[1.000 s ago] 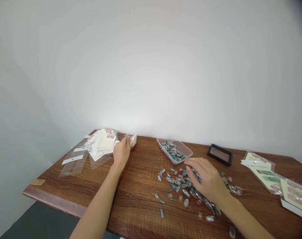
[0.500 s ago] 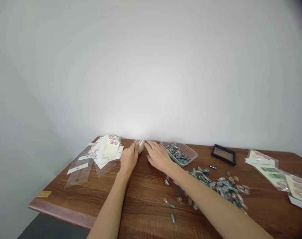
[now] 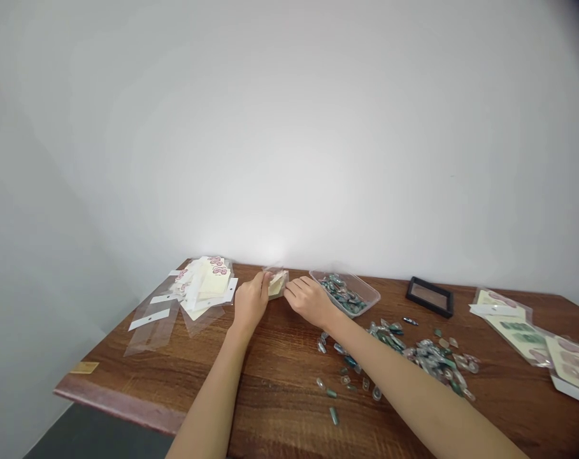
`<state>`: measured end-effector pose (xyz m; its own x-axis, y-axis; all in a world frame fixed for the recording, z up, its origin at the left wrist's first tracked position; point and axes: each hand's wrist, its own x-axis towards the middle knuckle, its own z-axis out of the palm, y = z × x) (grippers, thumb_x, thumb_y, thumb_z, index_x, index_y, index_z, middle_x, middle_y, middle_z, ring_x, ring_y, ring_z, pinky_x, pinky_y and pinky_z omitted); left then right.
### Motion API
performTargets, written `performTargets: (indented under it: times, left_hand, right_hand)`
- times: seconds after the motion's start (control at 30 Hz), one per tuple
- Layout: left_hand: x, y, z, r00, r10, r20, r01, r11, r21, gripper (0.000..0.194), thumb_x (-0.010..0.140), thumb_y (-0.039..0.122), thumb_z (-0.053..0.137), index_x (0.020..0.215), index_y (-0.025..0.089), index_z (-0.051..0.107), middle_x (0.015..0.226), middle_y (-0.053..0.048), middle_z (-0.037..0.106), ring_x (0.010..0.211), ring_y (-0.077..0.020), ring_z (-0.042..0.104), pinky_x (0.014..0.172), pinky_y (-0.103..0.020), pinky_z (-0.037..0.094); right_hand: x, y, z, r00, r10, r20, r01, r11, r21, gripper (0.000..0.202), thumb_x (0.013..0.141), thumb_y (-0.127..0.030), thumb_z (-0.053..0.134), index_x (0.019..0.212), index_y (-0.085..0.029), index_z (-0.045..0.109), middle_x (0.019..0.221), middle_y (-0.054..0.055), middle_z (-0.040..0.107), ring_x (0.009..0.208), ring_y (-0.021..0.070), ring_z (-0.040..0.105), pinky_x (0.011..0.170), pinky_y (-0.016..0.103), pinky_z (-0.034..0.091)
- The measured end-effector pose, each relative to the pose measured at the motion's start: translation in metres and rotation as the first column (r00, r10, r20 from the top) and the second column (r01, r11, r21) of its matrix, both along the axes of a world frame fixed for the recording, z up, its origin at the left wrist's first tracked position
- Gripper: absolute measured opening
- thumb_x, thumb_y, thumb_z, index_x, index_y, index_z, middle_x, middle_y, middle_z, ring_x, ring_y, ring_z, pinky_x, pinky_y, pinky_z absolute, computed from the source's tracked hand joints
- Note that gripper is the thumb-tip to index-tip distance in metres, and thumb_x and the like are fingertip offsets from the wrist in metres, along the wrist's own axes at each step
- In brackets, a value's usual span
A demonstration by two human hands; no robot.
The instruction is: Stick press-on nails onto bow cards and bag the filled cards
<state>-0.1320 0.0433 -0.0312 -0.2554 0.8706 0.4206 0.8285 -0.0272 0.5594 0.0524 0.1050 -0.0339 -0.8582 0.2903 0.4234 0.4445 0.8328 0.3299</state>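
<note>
Between my hands, at the back of the table, is a small clear plastic bag (image 3: 276,283) with a cream-coloured card inside. My left hand (image 3: 251,302) grips its left side, thumb toward the bag. At the bag's right edge my right hand (image 3: 309,299) is closed, fingers curled on the plastic; the fingertips are partly hidden. Just right of that hand stands a clear plastic tub (image 3: 369,297) with green and clear press-on nails (image 3: 343,294) in it. To the left of my left hand lies a pile of cream cards with pink print (image 3: 213,280).
Flat clear bags with white header strips (image 3: 148,320) lie at the left. Loose press-on nails (image 3: 427,358) are scattered under and beyond my right forearm. A black framed case (image 3: 430,297) sits at the back right, and packed nail cards (image 3: 519,331) lie at the far right.
My right hand has moved slightly right and down, its fingers now curled at the bag's edge. The bag has turned to show more of its face; my left hand keeps hold.
</note>
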Motion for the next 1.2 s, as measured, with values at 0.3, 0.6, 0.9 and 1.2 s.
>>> performTargets:
  times: [0.3,0.6,0.9,1.2]
  left_hand:
    - [-0.006,-0.004,0.004,0.98,0.045,0.196,-0.085,0.977,0.198,0.033,0.094,0.034,0.059,0.123,0.018,0.061,0.124,-0.01,0.063,0.103,-0.0229,0.064,0.087,-0.044,0.055]
    - [0.001,-0.005,-0.004,0.966,0.011,0.257,-0.116,0.912,0.395,0.032,0.095,0.034,0.059,0.122,0.018,0.061,0.12,-0.01,0.064,0.099,-0.0216,0.065,0.084,-0.043,0.056]
    - [0.04,-0.021,-0.003,0.989,-0.151,0.002,0.127,0.839,0.529,0.031,0.101,0.029,0.043,0.115,0.019,0.069,0.104,-0.009,0.078,0.082,-0.0176,0.074,0.075,-0.029,0.058]
    - [0.054,-0.025,0.005,0.933,-0.244,-0.265,0.355,0.753,0.554,0.033,0.091,0.019,0.057,0.123,0.018,0.066,0.116,-0.013,0.075,0.107,-0.0235,0.071,0.094,-0.035,0.056]
  right_hand:
    - [0.0,-0.01,-0.01,0.99,-0.049,0.135,0.092,0.939,-0.332,0.034,0.096,-0.035,0.06,0.125,-0.017,0.058,0.125,0.01,0.061,0.105,0.0226,0.064,0.088,0.043,0.056]
    - [-0.011,-0.028,0.015,0.927,-0.261,-0.269,0.002,0.722,-0.692,0.036,0.103,-0.038,0.042,0.126,-0.017,0.06,0.119,0.013,0.068,0.107,0.024,0.066,0.095,0.042,0.052]
    - [-0.008,-0.042,0.04,0.706,-0.417,-0.572,-0.417,0.409,-0.812,0.048,0.1,-0.051,0.038,0.122,-0.019,0.066,0.109,0.008,0.075,0.091,0.0215,0.072,0.076,0.031,0.056]
    - [0.009,-0.055,0.044,0.588,-0.552,-0.592,-0.496,0.332,-0.802,0.04,0.091,-0.046,0.053,0.074,-0.015,0.071,0.067,0.001,0.068,0.069,0.0187,0.061,0.068,0.029,0.046]
